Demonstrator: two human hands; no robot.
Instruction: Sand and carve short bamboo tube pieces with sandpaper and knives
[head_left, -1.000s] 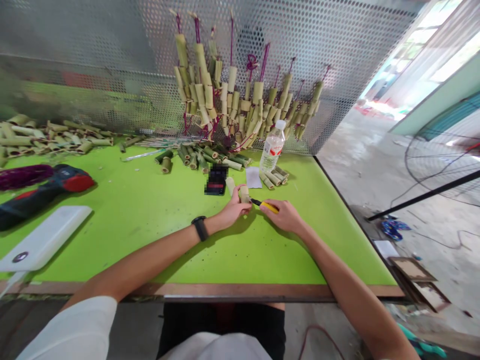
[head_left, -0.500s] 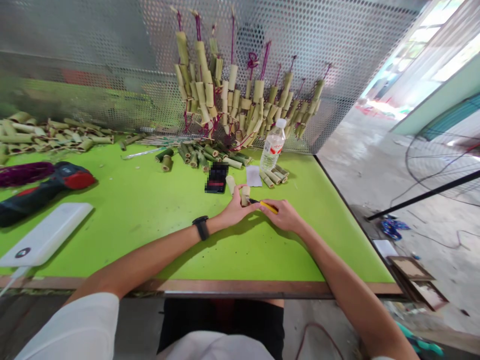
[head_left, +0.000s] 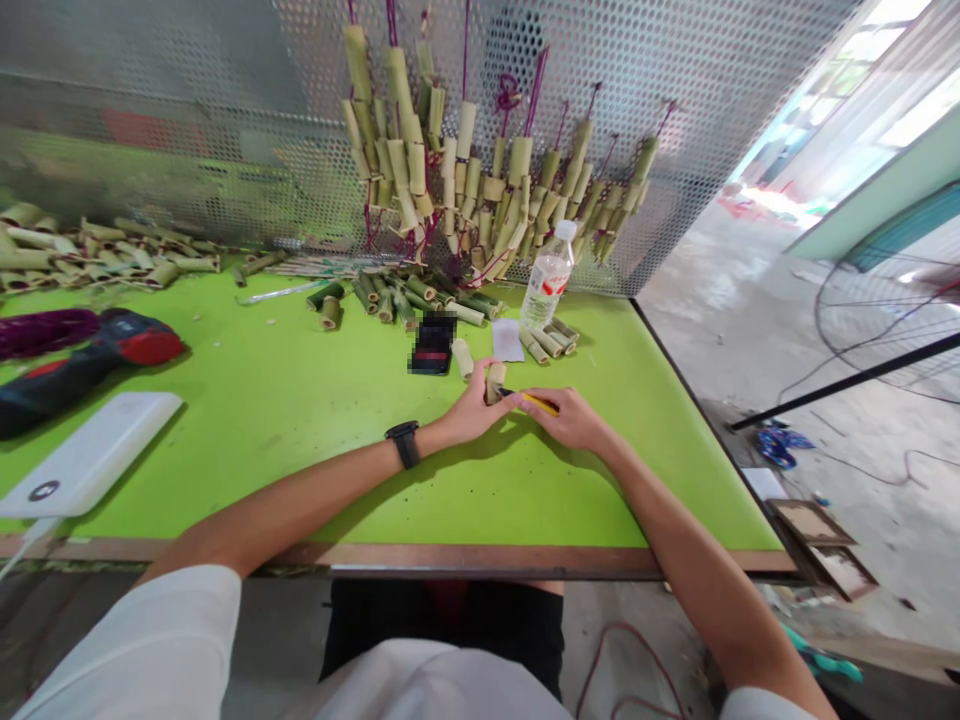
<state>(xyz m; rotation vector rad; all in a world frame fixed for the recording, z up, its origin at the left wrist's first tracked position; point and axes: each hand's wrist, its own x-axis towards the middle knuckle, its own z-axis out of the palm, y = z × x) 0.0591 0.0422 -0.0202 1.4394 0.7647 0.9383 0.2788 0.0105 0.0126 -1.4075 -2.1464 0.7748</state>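
Note:
My left hand [head_left: 474,408], below a black wristwatch [head_left: 405,443], is closed around a short bamboo piece [head_left: 496,380]. In my right hand [head_left: 568,418] is a yellow-handled tool [head_left: 541,404], which looks like a craft knife. Its dark front end meets the bamboo piece, and the exact tip is hard to make out. My hands nearly touch above the green tabletop. Just beyond them lie another pale bamboo piece [head_left: 462,360], a phone [head_left: 433,345] and a small pale paper [head_left: 508,341].
A water bottle [head_left: 548,277] stands beside some cut bamboo [head_left: 550,342]. Bamboo strung on purple cord [head_left: 519,160] hangs on a perforated metal screen. At left are a bamboo pile [head_left: 97,252], a power tool [head_left: 97,362], purple cord [head_left: 45,332] and a white power bank [head_left: 94,455].
The camera view has shifted slightly, so the table sits a little higher in the picture. The bamboo piece leans a little differently against the tool; both hands keep their hold.

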